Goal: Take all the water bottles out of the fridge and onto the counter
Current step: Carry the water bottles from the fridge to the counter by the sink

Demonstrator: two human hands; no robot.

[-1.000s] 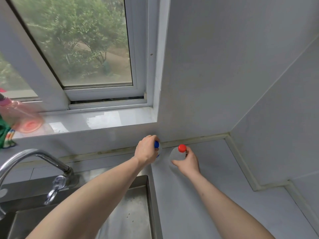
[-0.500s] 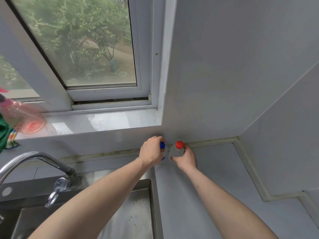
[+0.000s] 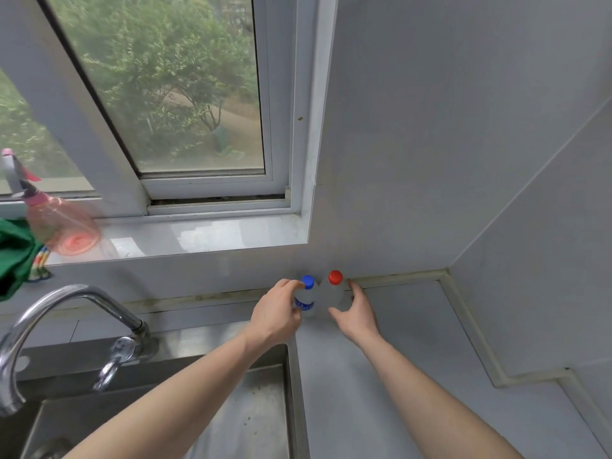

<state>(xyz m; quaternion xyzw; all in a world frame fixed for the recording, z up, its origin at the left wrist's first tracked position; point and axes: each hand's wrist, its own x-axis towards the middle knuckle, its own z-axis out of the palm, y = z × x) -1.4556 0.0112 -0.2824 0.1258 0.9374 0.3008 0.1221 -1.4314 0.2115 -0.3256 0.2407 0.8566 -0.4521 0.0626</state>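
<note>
Two clear water bottles stand upright side by side on the grey counter (image 3: 414, 342), close to the back wall under the window sill. The blue-capped bottle (image 3: 308, 294) is on the left and the red-capped bottle (image 3: 335, 291) on the right. My left hand (image 3: 276, 314) curls round the left side of the blue-capped one. My right hand (image 3: 356, 313) cups the red-capped bottle from the right, fingers loosely spread round it. The fridge is out of view.
A steel sink (image 3: 198, 419) with a curved tap (image 3: 63, 313) lies left of the counter. On the window sill (image 3: 205, 233) stand a pink spray bottle (image 3: 53, 217) and a green cloth (image 3: 13, 253). A tiled wall (image 3: 546, 226) closes the counter's right side.
Both hands moved the bottles back toward the wall and set them down together. My fingers have loosened, so both caps and bottle bodies show more.
</note>
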